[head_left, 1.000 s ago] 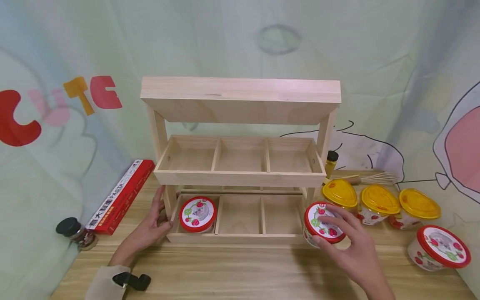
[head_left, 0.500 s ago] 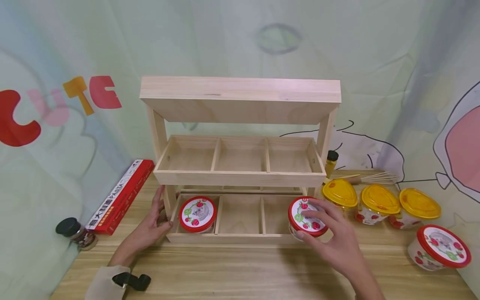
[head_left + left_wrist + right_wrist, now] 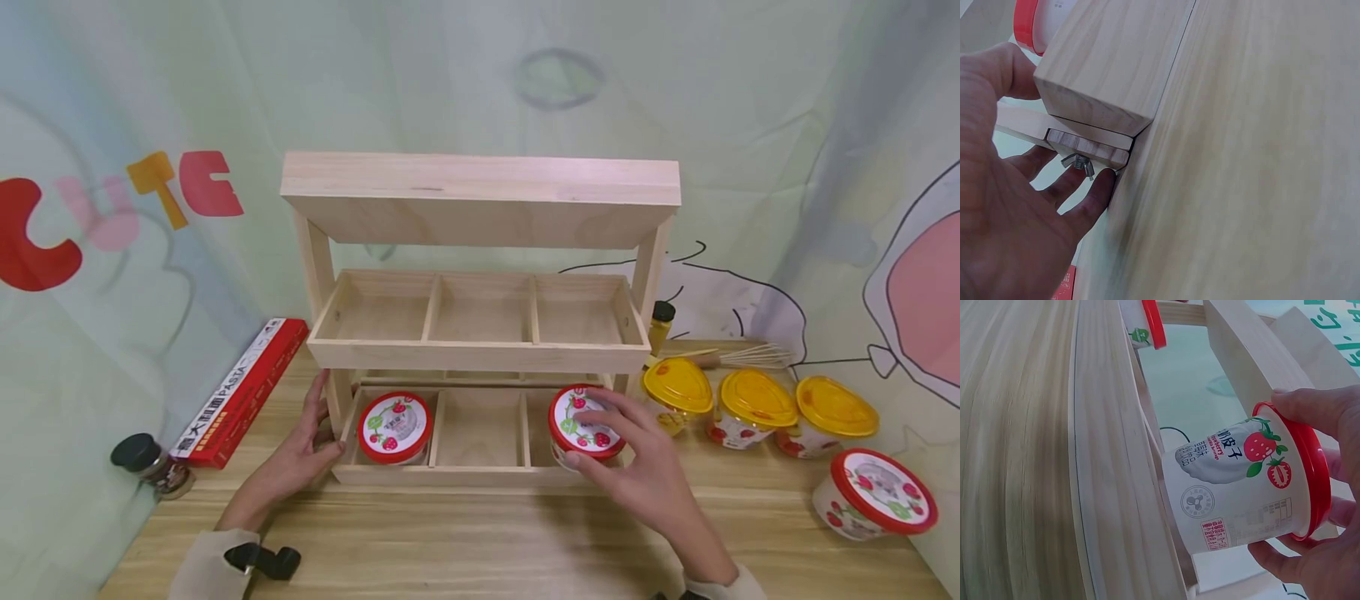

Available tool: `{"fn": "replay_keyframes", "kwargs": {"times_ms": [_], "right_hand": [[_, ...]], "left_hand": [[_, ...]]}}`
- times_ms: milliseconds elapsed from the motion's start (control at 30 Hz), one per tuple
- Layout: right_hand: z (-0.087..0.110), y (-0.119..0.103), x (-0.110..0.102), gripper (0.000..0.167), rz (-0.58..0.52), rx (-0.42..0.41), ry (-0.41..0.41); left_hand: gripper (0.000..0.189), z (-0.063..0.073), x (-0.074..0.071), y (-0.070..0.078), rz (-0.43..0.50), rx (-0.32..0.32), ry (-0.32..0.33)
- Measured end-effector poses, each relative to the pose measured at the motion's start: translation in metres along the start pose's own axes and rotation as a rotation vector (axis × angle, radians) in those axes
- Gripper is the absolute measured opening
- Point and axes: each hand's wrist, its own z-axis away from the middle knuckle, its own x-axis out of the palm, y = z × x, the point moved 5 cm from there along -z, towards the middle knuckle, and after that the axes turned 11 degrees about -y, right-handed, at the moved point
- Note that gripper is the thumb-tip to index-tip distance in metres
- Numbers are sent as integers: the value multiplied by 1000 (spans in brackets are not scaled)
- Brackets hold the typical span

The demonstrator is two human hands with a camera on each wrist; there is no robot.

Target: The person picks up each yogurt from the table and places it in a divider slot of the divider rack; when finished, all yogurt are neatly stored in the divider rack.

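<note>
My right hand (image 3: 633,454) grips a strawberry-print yogurt tub (image 3: 1235,481) round its red lid rim. In the head view that tub overlaps the right compartment of the lower tray; in the right wrist view its base is at the tray's front board. My left hand (image 3: 296,454) holds the left end of the two-tier wooden rack (image 3: 480,358), thumb at the tray corner and fingers around the upright near a wing nut (image 3: 1079,162). A matching red-lidded tub (image 3: 395,427) sits in the lower tray's left compartment. The lower middle compartment holds nothing, nor do the upper three.
Right of the rack stand three yellow-lidded tubs (image 3: 757,398) and another red-lidded tub (image 3: 873,493). A whisk (image 3: 750,357) and a black-capped bottle (image 3: 660,327) are behind them. A red pasta box (image 3: 243,392) and a spice jar (image 3: 152,467) lie to the left.
My right hand has carried the red-lidded tub leftward, from beside the rack's right end to over the lower tray's right compartment. My left hand has stayed in place on the rack.
</note>
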Motion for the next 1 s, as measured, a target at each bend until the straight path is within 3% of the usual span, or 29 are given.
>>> {"fn": "replay_keyframes", "kwargs": {"times_ms": [400, 1000], "right_hand": [[-18, -19, 15, 41, -57, -59, -61], [-38, -36, 41, 41, -152, -129, -84]], "left_hand": [[121, 0, 0, 0, 1, 0, 3], [120, 0, 0, -2, 13, -1, -1]]}}
